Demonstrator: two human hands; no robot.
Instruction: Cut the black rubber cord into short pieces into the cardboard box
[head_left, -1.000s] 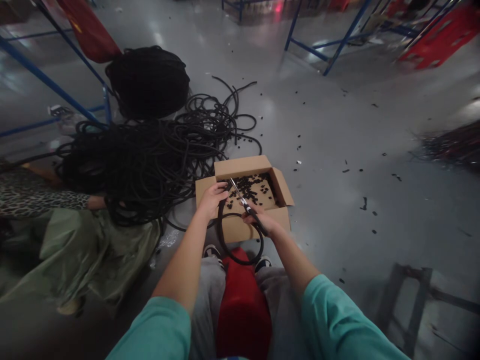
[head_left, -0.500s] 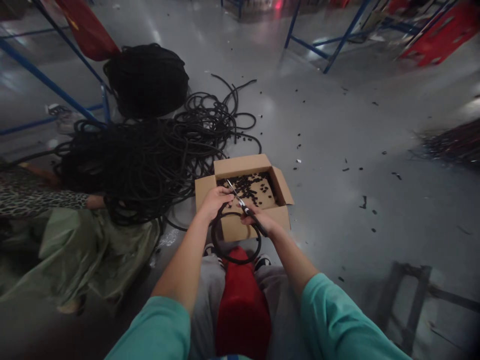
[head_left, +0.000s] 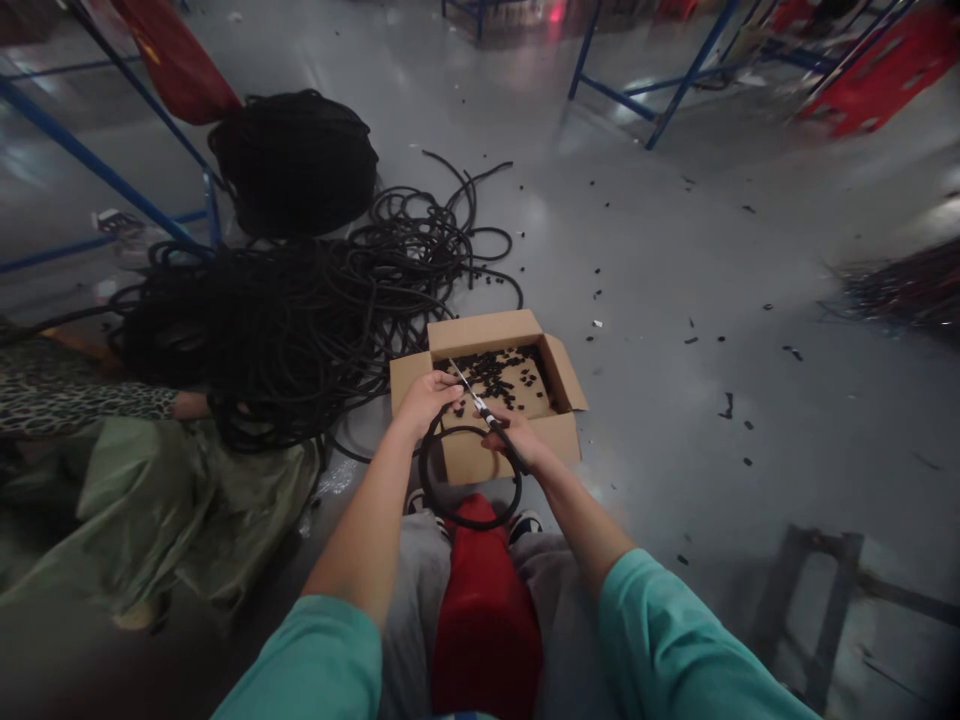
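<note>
My left hand [head_left: 429, 400] is closed on a black tube [head_left: 424, 480] whose loop hangs below both hands. In my right hand [head_left: 516, 438] is a pair of scissors [head_left: 480, 403], its blades pointing up and left to the fingertips of my left hand. Both hands are over the near side of an open cardboard box [head_left: 486, 327]. Many short black pieces [head_left: 491, 375] lie inside the box. The tube's end at the blades is too small to make out.
A heap of black tubing [head_left: 277, 320] and a large black coil [head_left: 296, 160] lie at the left, beside another person's arm [head_left: 187, 404] and green cloth [head_left: 180, 490]. Blue frames [head_left: 97, 165] stand behind. Small scraps dot the floor at the right.
The scissors have shifted slightly up and left at the left fingertips, and the hanging loop has moved a little left. Both hands keep their hold.
</note>
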